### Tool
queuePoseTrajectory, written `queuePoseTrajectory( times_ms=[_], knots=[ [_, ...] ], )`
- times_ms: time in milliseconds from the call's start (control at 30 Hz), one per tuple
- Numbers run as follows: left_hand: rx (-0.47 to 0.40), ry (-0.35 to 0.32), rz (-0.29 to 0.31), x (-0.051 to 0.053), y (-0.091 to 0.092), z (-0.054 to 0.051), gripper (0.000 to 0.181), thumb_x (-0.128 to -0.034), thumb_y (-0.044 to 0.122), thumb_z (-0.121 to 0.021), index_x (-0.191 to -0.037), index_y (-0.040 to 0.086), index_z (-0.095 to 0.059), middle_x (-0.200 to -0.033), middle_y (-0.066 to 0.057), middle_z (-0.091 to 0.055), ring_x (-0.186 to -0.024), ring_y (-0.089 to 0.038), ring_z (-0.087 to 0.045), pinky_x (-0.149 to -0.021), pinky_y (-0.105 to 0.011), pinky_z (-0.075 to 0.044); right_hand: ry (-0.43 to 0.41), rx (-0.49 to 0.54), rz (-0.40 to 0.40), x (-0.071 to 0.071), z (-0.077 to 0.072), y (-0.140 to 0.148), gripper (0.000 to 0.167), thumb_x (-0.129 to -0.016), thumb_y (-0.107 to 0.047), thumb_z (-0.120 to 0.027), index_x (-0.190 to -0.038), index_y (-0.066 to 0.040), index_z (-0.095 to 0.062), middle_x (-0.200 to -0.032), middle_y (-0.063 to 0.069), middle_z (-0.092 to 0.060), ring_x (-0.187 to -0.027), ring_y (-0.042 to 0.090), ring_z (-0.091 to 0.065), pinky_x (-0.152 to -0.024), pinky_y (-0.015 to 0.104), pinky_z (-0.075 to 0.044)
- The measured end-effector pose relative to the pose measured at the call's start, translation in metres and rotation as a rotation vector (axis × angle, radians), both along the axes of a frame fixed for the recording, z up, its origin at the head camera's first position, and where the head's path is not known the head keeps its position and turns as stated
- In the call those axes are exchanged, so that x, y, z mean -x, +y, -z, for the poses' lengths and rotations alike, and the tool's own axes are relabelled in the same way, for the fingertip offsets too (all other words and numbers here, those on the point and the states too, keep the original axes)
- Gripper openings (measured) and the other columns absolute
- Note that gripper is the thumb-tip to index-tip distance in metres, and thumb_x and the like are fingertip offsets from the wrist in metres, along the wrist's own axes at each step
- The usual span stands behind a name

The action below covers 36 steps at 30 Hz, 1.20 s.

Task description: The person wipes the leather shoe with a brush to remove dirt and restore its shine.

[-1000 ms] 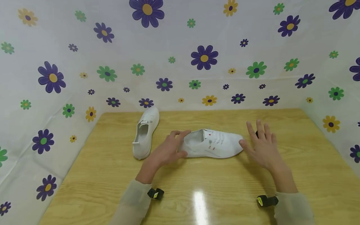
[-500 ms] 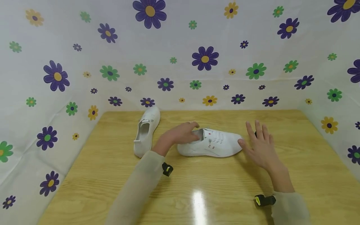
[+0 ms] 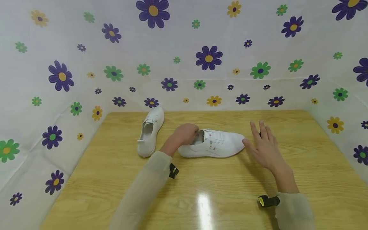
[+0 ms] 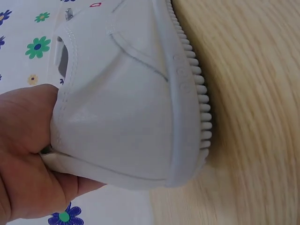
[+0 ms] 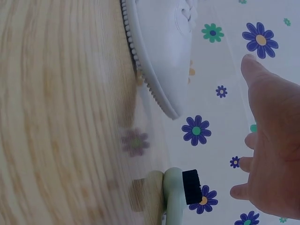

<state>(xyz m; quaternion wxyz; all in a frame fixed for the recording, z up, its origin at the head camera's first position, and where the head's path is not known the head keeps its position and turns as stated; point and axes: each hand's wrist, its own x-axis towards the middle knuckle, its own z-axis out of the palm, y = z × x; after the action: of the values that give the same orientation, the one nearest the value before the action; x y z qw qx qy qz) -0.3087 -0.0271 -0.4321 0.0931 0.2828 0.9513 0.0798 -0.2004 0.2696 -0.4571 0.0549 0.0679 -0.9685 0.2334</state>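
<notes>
A white lace-up shoe [image 3: 225, 145] lies sole down on the table, its toe to the right. My left hand [image 3: 186, 134] pinches its heel collar. In the left wrist view, the thumb goes into the opening of the shoe [image 4: 117, 108] and the fingers lie behind the heel. Off the toe, my right hand [image 3: 264, 150] is held with its fingers spread and nothing in it. Beyond that hand, mostly hidden in the head view, lies a pale green brush [image 5: 174, 187] with black bristles [image 5: 192, 186].
The matching white shoe [image 3: 155, 117] stands to the left, toe pointing to the back. A flower-printed cloth [image 3: 184, 41] walls the back and both sides of the wooden table [image 3: 230, 191].
My left hand has moved from beside the heel, over the opening, and now grips the heel collar. The right hand stays near the toe, fingers spread.
</notes>
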Motion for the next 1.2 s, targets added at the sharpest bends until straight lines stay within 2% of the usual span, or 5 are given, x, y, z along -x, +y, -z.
queuePoseTrajectory(
  times_ms=[267,467,667,867,1200],
  knots=[
    [-0.078,-0.018,-0.263,0.002,-0.022,-0.014,0.026,-0.0951,0.006,-0.047,-0.07,0.012,-0.046,-0.068,-0.002,-0.043,-0.06,-0.016,-0.04,-0.052,-0.028,-0.034,0.003,0.008,-0.009,0.001,0.0,0.002,0.078,-0.103,-0.055,-0.036,-0.161,-0.014,-0.003,-0.163,0.026,0.007,-0.146,0.054,0.002,-0.106,0.076,-0.007],
    [-0.162,-0.001,-0.444,0.004,-0.045,-0.019,0.005,-0.0822,0.003,-0.05,-0.078,0.004,-0.052,-0.076,-0.011,-0.052,-0.067,-0.022,-0.047,-0.057,-0.032,-0.04,-0.005,0.025,-0.02,0.001,0.002,0.001,0.078,-0.103,-0.055,-0.035,-0.161,-0.014,-0.002,-0.163,0.025,0.01,-0.146,0.054,0.005,-0.108,0.075,-0.004],
    [-0.176,-0.061,-0.601,0.005,-0.058,-0.022,0.012,-0.0872,0.004,-0.043,-0.088,0.002,-0.054,-0.087,-0.016,-0.054,-0.072,-0.024,-0.046,-0.055,-0.032,-0.039,-0.014,0.014,-0.013,0.0,0.001,0.005,0.077,-0.104,-0.055,-0.033,-0.16,-0.013,-0.001,-0.162,0.025,0.011,-0.145,0.054,0.008,-0.108,0.075,-0.003],
    [-0.222,-0.019,-0.776,0.005,-0.063,-0.016,0.023,-0.0917,0.007,-0.048,-0.107,-0.006,-0.059,-0.109,-0.024,-0.062,-0.098,-0.038,-0.062,-0.082,-0.048,-0.053,-0.048,0.042,-0.026,-0.003,0.003,0.003,0.078,-0.103,-0.057,-0.032,-0.16,-0.016,0.003,-0.162,0.022,0.017,-0.145,0.053,0.012,-0.108,0.075,-0.001],
    [-0.371,0.113,-0.853,-0.012,-0.061,0.003,0.041,-0.0949,0.003,-0.049,-0.134,-0.003,-0.04,-0.12,-0.027,-0.06,-0.105,-0.045,-0.063,-0.087,-0.052,-0.052,-0.045,0.053,-0.047,-0.005,0.0,-0.004,0.079,-0.103,-0.057,-0.033,-0.16,-0.015,0.001,-0.162,0.023,0.016,-0.145,0.052,0.012,-0.108,0.074,0.0]
  ],
)
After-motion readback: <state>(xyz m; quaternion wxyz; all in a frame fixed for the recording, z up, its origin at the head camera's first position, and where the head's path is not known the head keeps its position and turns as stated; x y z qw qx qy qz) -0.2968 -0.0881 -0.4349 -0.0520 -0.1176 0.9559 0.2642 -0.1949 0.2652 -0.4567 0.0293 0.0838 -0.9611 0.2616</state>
